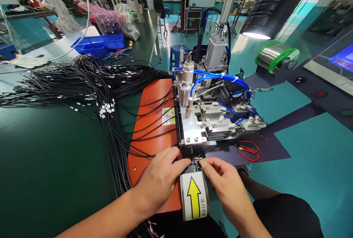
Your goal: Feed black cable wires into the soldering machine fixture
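Observation:
My left hand [162, 170] rests over the lower right edge of the orange plate [154, 120], its thumb and fingers closed near a black cable end at a small black fixture [192, 166]. On the fixture's right side, my right hand [223, 175] pinches at thin coloured wires [197, 159]; which wire is between the fingertips is too small to tell. Just below the fixture is a rounded guide with a yellow arrow [194, 197]. Above it stands the metal machine [193, 124] with blue air tubes. Several black cables cross the orange plate into the machine's edge.
Bundled black cables [107, 109] lie on the green table [49, 164] at left, with a blue tray [99, 43] behind. Red-handled scissors [248, 151], a solder spool [275, 57], a black lamp [267, 6] and a screen [342, 59] are at right. Two people sit far left.

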A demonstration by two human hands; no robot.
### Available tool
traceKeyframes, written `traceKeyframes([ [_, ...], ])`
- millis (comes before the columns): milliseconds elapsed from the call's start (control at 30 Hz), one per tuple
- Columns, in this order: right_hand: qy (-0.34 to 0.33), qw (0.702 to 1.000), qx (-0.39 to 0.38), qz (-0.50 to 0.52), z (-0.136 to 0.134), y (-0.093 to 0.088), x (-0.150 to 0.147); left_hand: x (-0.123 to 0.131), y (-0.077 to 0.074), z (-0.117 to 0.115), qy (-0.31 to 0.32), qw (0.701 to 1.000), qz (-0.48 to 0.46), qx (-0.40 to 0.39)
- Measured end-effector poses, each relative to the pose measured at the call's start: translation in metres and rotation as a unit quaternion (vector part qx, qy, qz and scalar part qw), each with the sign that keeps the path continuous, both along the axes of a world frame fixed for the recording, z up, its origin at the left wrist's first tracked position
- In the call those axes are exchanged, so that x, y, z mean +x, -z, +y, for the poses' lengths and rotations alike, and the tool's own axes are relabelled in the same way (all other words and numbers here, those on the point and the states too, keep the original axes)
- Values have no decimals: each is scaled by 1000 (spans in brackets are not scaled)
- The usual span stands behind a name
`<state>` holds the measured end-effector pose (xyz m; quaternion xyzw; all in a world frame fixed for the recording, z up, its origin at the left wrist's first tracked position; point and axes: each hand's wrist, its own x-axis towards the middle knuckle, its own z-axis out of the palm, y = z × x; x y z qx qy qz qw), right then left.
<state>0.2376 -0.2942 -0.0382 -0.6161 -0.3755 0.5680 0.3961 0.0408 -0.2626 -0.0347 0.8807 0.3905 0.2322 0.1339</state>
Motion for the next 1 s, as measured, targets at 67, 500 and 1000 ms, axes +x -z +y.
traceKeyframes([
  [67, -7, 1000, -2, -29, 0, -6, 0, 0, 0, 0, -1, 1000, -1, 0],
  [500, -24, 998, -18, -56, 6, -5, -3, 1, 0, 0, 3, 1000, -2, -3],
  [1000, -21, 985, 54, -165, 3, 0, -2, 0, 5, 1, 2, 1000, -4, -5],
])
